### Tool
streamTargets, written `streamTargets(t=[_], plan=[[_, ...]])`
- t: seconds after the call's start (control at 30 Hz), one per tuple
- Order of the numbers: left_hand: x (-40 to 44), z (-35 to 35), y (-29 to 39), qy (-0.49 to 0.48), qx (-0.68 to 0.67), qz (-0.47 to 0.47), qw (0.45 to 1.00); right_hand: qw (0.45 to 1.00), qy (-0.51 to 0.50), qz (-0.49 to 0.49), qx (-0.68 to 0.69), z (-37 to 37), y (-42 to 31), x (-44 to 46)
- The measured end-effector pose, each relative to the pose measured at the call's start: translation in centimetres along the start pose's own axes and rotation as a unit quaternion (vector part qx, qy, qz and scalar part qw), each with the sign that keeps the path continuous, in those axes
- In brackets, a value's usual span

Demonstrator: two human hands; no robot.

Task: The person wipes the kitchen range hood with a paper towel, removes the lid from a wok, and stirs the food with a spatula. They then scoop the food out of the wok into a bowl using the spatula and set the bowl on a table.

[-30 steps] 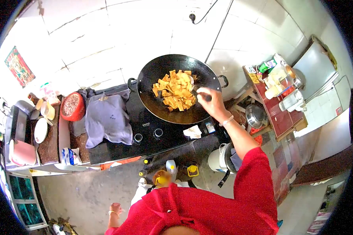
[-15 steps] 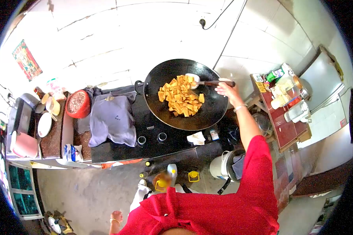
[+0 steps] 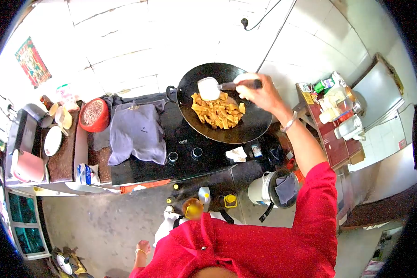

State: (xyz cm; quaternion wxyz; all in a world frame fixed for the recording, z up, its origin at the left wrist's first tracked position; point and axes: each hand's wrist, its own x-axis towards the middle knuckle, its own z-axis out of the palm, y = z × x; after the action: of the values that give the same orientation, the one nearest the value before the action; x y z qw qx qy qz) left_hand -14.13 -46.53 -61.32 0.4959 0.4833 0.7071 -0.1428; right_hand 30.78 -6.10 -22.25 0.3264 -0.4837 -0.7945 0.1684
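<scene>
A large black wok [image 3: 259, 121] sits on the black stove and holds a heap of yellow-brown food pieces [image 3: 217, 112]. Above the far side of the heap is the pale blade of a spatula [image 3: 209, 88], its dark handle running to the right. My right hand [image 3: 260, 92] is closed round that handle, over the wok's right rim. Low at the left, beside my body and away from the stove, hangs my left hand [image 3: 143, 246]; its fingers are small in view and their pose is unclear.
A grey cloth [image 3: 136, 134] covers the stove's left part, near a red bowl [image 3: 94, 115]. White tissue [image 3: 236, 154] lies on the front edge. A bucket [image 3: 264, 187] and yellow-capped bottles [image 3: 204, 194] stand on the floor. A red table [image 3: 331, 139] is at the right.
The spatula has risen from low in the wok to above the food's far side, with my right hand shifted up and left. The food heap has been rearranged, and the camera view has shifted slightly.
</scene>
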Motion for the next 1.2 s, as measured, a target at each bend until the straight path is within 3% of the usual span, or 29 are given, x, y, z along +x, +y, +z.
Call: streamTargets(t=[0.03, 0.1, 0.2, 0.23, 0.27, 0.3, 0.33, 0.37, 0.4, 0.47, 0.63, 0.8, 0.83, 0.97, 1.07, 1.2], plan=[[0.6, 0.1, -0.7, -0.001, 0.004, 0.003, 1.0, 0.992, 0.01, 0.067, 0.104, 0.1, 0.4, 0.1], [3.3, 1.3, -3.5, 0.032, -0.149, 0.004, 0.988, 0.957, 0.027, 0.159, 0.242, 1.1, 2.7, 0.0], [8.0, 2.7, -8.3, 0.08, -0.379, 0.0, 0.922, 0.954, 0.031, 0.205, 0.217, 2.1, 5.5, -2.1], [8.8, 2.5, -9.4, 0.045, -0.449, -0.036, 0.892, 0.957, 0.058, 0.224, 0.176, 2.6, 6.5, -2.6], [8.9, 2.7, -10.8, 0.043, -0.449, -0.041, 0.892, 0.963, 0.067, 0.22, 0.137, 2.6, 6.6, -3.5], [9.1, 2.7, -12.0, 0.109, -0.232, 0.096, 0.962, 0.966, 0.07, 0.211, 0.129, 2.3, 6.7, -4.1], [9.3, 2.5, -12.8, 0.168, 0.002, 0.228, 0.959, 0.969, 0.073, 0.201, 0.121, 1.9, 6.9, -4.6], [9.0, 2.1, -12.5, 0.215, 0.237, 0.342, 0.883, 0.965, 0.082, 0.216, 0.127, 1.0, 6.4, -4.9], [8.6, 2.0, -12.0, 0.216, 0.238, 0.343, 0.883, 0.959, 0.09, 0.232, 0.133, -0.4, 5.8, -5.3], [6.3, 1.0, -9.4, 0.113, 0.352, 0.205, 0.906, 0.945, 0.112, 0.298, 0.08, -3.7, 4.7, -6.0], [6.0, 1.9, -9.2, 0.101, 0.201, 0.2, 0.954, 0.926, 0.116, 0.353, 0.059, -8.6, 3.4, -7.1], [6.5, 1.7, -8.7, 0.102, 0.164, 0.2, 0.961, 0.907, 0.14, 0.345, 0.198, -0.8, 6.0, -6.4], [6.7, 1.5, -8.6, 0.103, 0.157, 0.201, 0.961, 0.926, 0.128, 0.314, 0.163, 0.3, 4.9, -5.5], [6.8, 0.7, -8.9, 0.116, 0.183, 0.226, 0.95, 0.966, 0.081, 0.235, 0.065, 0.7, 1.1, -2.7], [6.9, 0.7, -9.5, 0.15, 0.307, 0.287, 0.895, 0.968, 0.096, 0.199, 0.121, 1.5, 1.8, -2.5], [6.6, 1.8, -9.2, 0.105, 0.106, 0.189, 0.97, 0.948, 0.138, 0.205, 0.202, 4.9, 7.7, -6.1]])
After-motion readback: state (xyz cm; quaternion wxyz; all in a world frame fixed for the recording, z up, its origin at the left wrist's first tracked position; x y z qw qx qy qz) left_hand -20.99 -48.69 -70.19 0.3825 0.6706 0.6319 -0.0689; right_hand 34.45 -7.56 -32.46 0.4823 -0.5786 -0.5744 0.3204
